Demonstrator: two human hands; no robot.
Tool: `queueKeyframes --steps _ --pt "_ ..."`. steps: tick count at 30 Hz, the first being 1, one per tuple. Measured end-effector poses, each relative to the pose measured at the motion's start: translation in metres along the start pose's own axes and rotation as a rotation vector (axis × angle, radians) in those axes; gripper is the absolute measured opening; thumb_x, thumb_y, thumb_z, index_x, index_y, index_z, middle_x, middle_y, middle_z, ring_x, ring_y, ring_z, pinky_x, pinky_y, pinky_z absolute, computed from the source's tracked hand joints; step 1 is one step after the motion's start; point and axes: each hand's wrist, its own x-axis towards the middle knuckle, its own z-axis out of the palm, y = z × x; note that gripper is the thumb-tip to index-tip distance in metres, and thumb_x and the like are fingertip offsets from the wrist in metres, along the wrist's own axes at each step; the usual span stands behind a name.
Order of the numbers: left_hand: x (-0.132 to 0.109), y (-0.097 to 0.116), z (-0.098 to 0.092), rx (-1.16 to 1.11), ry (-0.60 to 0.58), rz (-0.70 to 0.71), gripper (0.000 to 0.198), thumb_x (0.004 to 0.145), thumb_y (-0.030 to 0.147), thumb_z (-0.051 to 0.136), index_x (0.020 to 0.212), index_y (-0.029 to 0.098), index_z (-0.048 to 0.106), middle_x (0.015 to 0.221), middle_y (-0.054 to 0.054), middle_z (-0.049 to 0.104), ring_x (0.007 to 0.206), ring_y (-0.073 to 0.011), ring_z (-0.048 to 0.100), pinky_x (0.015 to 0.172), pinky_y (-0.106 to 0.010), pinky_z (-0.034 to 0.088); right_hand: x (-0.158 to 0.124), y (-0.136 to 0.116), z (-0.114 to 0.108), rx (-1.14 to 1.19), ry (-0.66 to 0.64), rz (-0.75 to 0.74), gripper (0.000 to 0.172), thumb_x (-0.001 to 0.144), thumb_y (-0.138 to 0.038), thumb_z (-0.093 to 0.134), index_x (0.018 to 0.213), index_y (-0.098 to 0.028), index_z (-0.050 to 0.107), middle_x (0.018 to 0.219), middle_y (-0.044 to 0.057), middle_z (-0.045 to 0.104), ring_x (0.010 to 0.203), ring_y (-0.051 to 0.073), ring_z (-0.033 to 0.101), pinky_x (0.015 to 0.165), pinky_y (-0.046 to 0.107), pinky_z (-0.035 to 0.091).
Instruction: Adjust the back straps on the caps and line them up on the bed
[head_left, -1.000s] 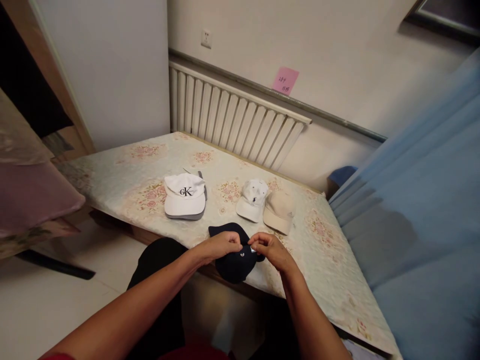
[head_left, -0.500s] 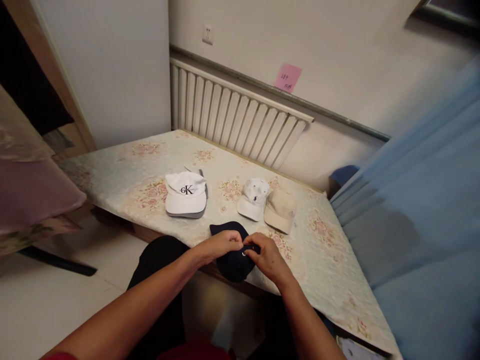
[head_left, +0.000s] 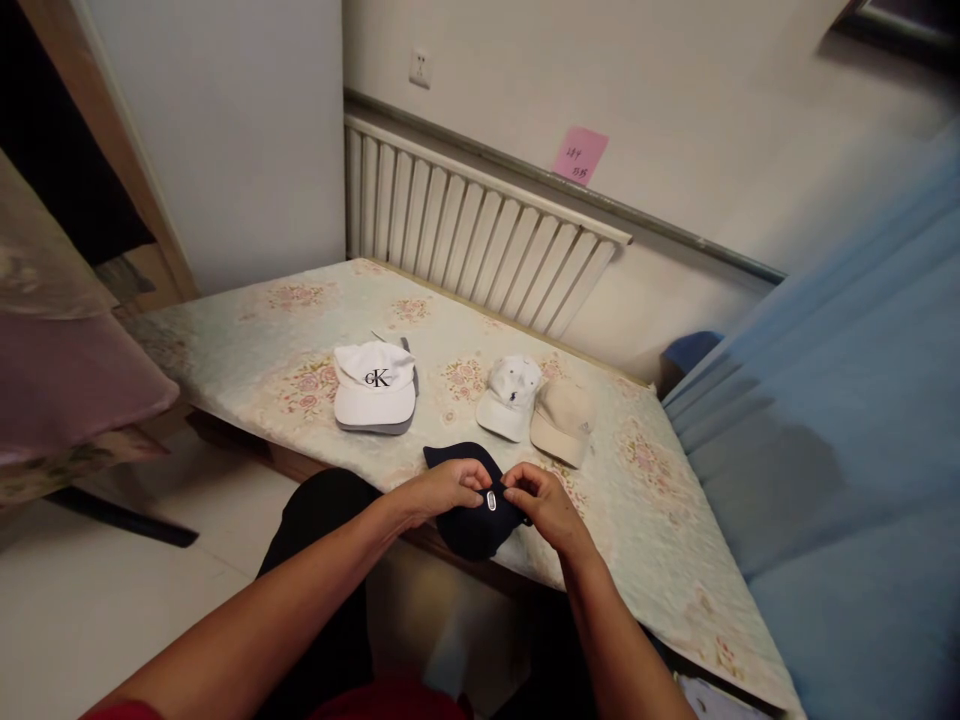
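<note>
A dark navy baseball cap (head_left: 466,535) lies at the front edge of the bed, its back strap turned up towards me. A small silver buckle (head_left: 491,500) shows on the strap between my hands. My left hand (head_left: 450,486) pinches the cap just left of the buckle. On the other side, the thumb and fingers of my right hand (head_left: 549,508) are closed on the strap. Beyond the hands rest a small white cap (head_left: 508,395) and a beige cap (head_left: 561,425), side by side. Farther left, a white cap with black letters (head_left: 375,385) sits on top of a grey one (head_left: 375,430).
The bed (head_left: 675,560) has a pale floral cover. Behind it are a white radiator (head_left: 480,230) and a wall with a pink note (head_left: 581,155). A blue curtain (head_left: 847,450) hangs at the right; draped cloth (head_left: 97,390) stands at the left.
My hands have moved slightly apart, with the right one shifting right along the strap. More of the silver buckle shows now. The other caps stay where they were.
</note>
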Motion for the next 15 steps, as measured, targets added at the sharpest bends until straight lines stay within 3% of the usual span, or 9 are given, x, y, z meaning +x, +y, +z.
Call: queueKeyframes --steps 6,12,15 --pt "-0.001 -0.003 0.003 0.043 0.046 -0.012 0.022 0.063 0.017 0.059 0.085 0.016 0.056 0.067 0.005 0.052 0.058 -0.0073 0.042 0.053 -0.019 0.027 0.000 0.001 0.001 0.144 0.021 -0.023 0.007 0.069 -0.022 0.063 0.072 -0.020 0.057 0.075 -0.001 0.060 0.064 0.011 0.049 0.058 0.024 0.035" --pt "0.001 -0.008 0.007 0.199 0.170 0.095 0.019 0.065 0.025 0.062 0.080 0.015 0.055 0.067 0.004 0.050 0.064 -0.0103 0.046 0.060 -0.021 0.034 -0.001 0.000 0.004 0.180 0.058 -0.015 0.007 0.069 -0.022 0.062 0.072 -0.020 0.055 0.075 -0.002 0.059 0.063 0.011 0.048 0.057 0.024 0.033" --pt "0.002 -0.010 0.005 0.258 0.120 0.058 0.021 0.068 0.033 0.062 0.078 0.016 0.055 0.066 0.004 0.049 0.061 -0.0098 0.043 0.056 -0.021 0.031 -0.001 -0.001 0.005 0.113 0.044 -0.012 0.006 0.070 -0.022 0.060 0.072 -0.020 0.055 0.069 -0.003 0.056 0.058 0.010 0.044 0.054 0.024 0.030"
